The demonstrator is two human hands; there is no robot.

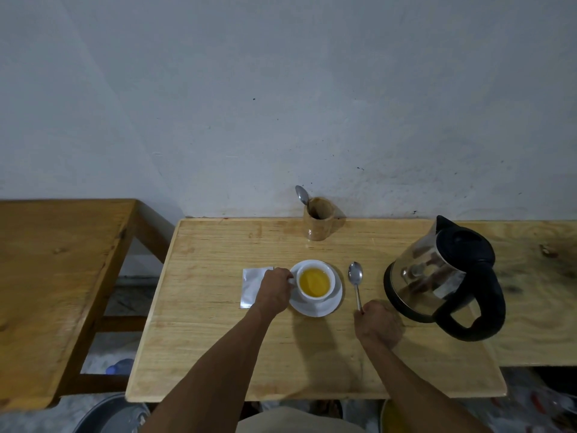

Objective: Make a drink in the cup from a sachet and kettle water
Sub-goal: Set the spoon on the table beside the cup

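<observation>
A white cup (pixel 331 277) holding yellow-orange liquid stands on a white saucer (pixel 326 307) in the middle of the wooden table (pixel 218 339). My left hand (pixel 274 290) is closed on the cup's handle at its left side. A silvery sachet (pixel 251 284) lies flat on the table to the left, partly under my left hand. My right hand (pixel 376 323) grips the handle end of a metal spoon (pixel 356 278), whose bowl lies on the table right of the saucer. A steel kettle (pixel 437 276) with a black handle stands at the right.
A wooden holder (pixel 319 220) with another spoon (pixel 301 194) in it stands at the table's back edge against the wall. A second wooden table (pixel 53 276) stands to the left across a gap. Basins sit on the floor below.
</observation>
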